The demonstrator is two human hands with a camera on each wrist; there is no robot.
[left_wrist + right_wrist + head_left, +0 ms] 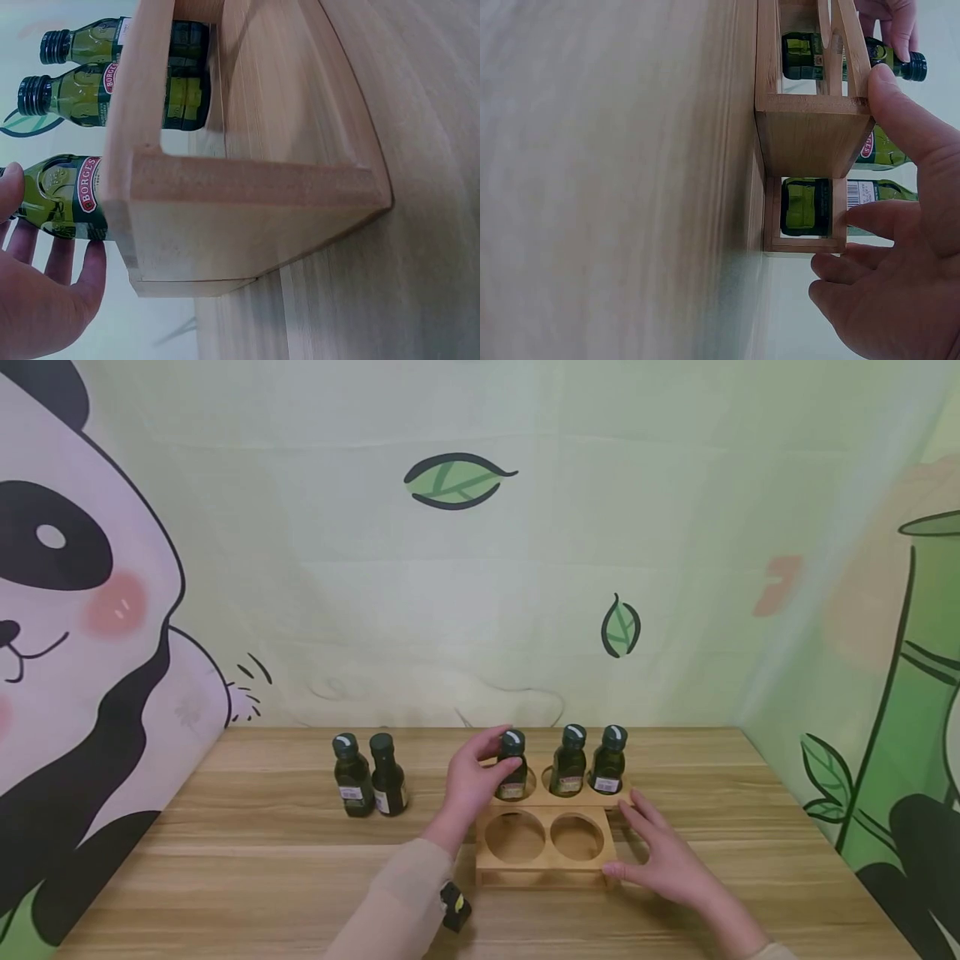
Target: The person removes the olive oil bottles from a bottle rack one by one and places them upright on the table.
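Observation:
My left hand holds a small green glass olive oil bottle with a black cap. That bottle stands upright in the left of the rear tier of a stepped wooden rack; in the right wrist view its lower part shows inside the frame. My right hand holds the rack's right side, thumb on the lower front tier and fingers at the rear tier. Two similar bottles, one in the middle and one at the right, stand in the rear tier. The front tier shows two round holes.
Left of the rack, two more dark bottles, one capped and one with a slimmer neck, stand together on the wooden table. A printed cloth hangs behind the table. A small black device sits at my left wrist.

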